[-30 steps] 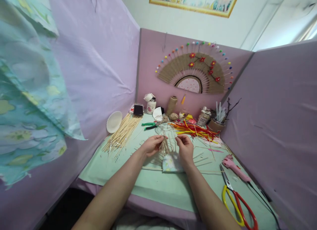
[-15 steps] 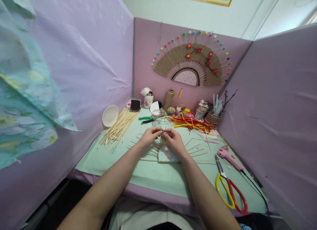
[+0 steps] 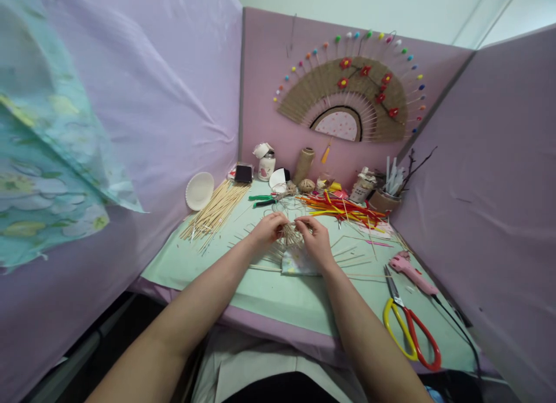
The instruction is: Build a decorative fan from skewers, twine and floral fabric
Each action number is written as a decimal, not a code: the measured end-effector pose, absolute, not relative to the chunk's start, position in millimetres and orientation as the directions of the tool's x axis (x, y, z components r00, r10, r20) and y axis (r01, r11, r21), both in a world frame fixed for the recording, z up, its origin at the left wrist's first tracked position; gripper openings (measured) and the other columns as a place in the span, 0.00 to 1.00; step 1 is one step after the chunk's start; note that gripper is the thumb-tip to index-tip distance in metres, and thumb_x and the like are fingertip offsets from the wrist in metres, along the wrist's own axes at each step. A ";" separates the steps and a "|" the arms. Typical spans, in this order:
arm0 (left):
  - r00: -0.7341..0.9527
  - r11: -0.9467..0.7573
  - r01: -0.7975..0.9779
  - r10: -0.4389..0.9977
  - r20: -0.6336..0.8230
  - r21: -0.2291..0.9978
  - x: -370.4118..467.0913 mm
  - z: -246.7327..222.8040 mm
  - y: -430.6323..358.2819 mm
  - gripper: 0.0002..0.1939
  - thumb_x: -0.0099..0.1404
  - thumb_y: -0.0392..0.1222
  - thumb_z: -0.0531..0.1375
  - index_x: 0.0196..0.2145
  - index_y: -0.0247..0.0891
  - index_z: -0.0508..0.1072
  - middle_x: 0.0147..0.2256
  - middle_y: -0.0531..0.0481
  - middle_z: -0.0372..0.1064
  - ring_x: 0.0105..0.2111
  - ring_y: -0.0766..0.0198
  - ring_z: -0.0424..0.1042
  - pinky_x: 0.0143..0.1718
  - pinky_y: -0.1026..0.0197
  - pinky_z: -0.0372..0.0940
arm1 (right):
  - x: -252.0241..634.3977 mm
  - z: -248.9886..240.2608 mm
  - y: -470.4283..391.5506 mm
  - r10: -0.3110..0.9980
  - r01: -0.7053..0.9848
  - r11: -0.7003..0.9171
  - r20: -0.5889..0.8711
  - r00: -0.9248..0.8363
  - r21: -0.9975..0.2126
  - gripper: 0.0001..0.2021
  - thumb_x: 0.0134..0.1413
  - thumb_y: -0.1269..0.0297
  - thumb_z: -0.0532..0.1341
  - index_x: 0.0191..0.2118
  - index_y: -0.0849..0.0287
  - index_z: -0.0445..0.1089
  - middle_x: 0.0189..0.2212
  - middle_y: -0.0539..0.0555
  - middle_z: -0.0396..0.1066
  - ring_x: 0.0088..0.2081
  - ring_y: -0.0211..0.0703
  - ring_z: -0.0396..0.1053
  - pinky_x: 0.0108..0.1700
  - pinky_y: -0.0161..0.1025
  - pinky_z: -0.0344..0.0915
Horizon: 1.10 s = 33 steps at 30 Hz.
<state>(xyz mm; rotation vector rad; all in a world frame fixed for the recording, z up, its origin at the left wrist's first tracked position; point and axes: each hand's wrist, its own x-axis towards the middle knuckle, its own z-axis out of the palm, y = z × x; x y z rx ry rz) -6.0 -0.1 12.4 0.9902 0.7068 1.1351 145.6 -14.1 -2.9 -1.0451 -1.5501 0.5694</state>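
In front of me on the table lies a half-made fan: thin sticks (image 3: 350,262) spread out from a half-round piece of flowered cloth (image 3: 296,263). Brown twine (image 3: 290,235) is bunched among the sticks above the cloth. My left hand (image 3: 269,229) pinches the twine from the left with bent fingers. From the right, my right hand (image 3: 315,240) pinches it too, thumb and forefinger together. A small gap separates the two sets of fingertips, and the hands cover part of the sticks.
Bamboo sticks (image 3: 217,215) and a white paper bowl (image 3: 200,191) lie left. Green-handled pliers (image 3: 262,200) and red and yellow pipe cleaners (image 3: 347,209) are behind my hands. Scissors (image 3: 408,328) and a pink glue gun (image 3: 412,273) lie right. A finished fan (image 3: 299,102) hangs on the back panel.
My hands have moved slightly apart, showing more of the twine between them. The head view has shifted a little, so the whole scene sits further right and higher.
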 end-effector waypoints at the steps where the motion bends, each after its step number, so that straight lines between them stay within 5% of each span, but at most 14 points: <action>1: 0.289 0.098 -0.393 0.957 0.021 0.914 -6.4 12.6 -0.1 0.12 0.44 0.42 0.65 0.21 0.36 0.64 0.22 0.57 0.57 0.24 0.72 0.58 0.25 0.67 0.54 | 145.7 -3.3 -13.2 0.859 0.313 0.480 0.511 0.021 -0.820 0.10 0.57 0.57 0.59 0.35 0.57 0.72 0.31 0.53 0.74 0.35 0.44 0.70 0.42 0.42 0.65; 7: 0.218 0.020 -0.278 0.975 0.043 0.960 -9.9 8.2 3.7 0.13 0.47 0.46 0.65 0.23 0.37 0.65 0.24 0.56 0.60 0.26 0.70 0.61 0.29 0.65 0.55 | 151.1 0.3 -15.1 0.814 0.288 0.508 0.562 0.145 -0.811 0.15 0.60 0.52 0.55 0.38 0.57 0.71 0.38 0.56 0.73 0.43 0.47 0.69 0.49 0.45 0.63; 14: 0.184 -0.080 -0.339 0.971 0.150 0.937 -10.7 0.6 10.7 0.17 0.49 0.46 0.67 0.20 0.37 0.62 0.19 0.58 0.56 0.21 0.72 0.57 0.26 0.64 0.52 | 146.2 -2.0 -19.0 0.841 0.297 0.539 0.520 -0.147 -0.788 0.10 0.49 0.60 0.66 0.38 0.56 0.73 0.33 0.52 0.73 0.37 0.44 0.69 0.46 0.43 0.64; 19: 0.287 0.055 -0.382 0.956 0.062 0.923 -10.6 2.1 9.5 0.20 0.48 0.46 0.70 0.21 0.38 0.60 0.17 0.58 0.57 0.17 0.74 0.57 0.22 0.66 0.51 | 146.2 -4.1 -15.1 0.913 0.105 0.407 0.401 -0.068 -0.908 0.09 0.50 0.56 0.66 0.32 0.56 0.74 0.29 0.50 0.73 0.33 0.42 0.68 0.40 0.41 0.64; 26: 0.400 0.221 -0.436 0.916 -0.032 0.873 -12.9 8.0 4.7 0.26 0.43 0.47 0.75 0.34 0.37 0.69 0.22 0.58 0.65 0.20 0.74 0.63 0.25 0.67 0.56 | 153.1 -9.7 -6.4 0.953 -0.093 0.300 0.303 -0.016 -0.949 0.15 0.47 0.50 0.68 0.34 0.56 0.74 0.27 0.49 0.71 0.29 0.39 0.66 0.34 0.36 0.63; 33: 0.491 0.234 -0.338 0.870 -0.041 0.912 -13.8 5.5 2.5 0.25 0.39 0.52 0.76 0.26 0.34 0.69 0.23 0.56 0.64 0.23 0.73 0.62 0.26 0.67 0.54 | 152.0 -7.3 -7.6 0.951 -0.065 0.309 0.309 0.006 -0.949 0.16 0.47 0.50 0.66 0.37 0.56 0.72 0.25 0.47 0.69 0.27 0.37 0.64 0.31 0.36 0.61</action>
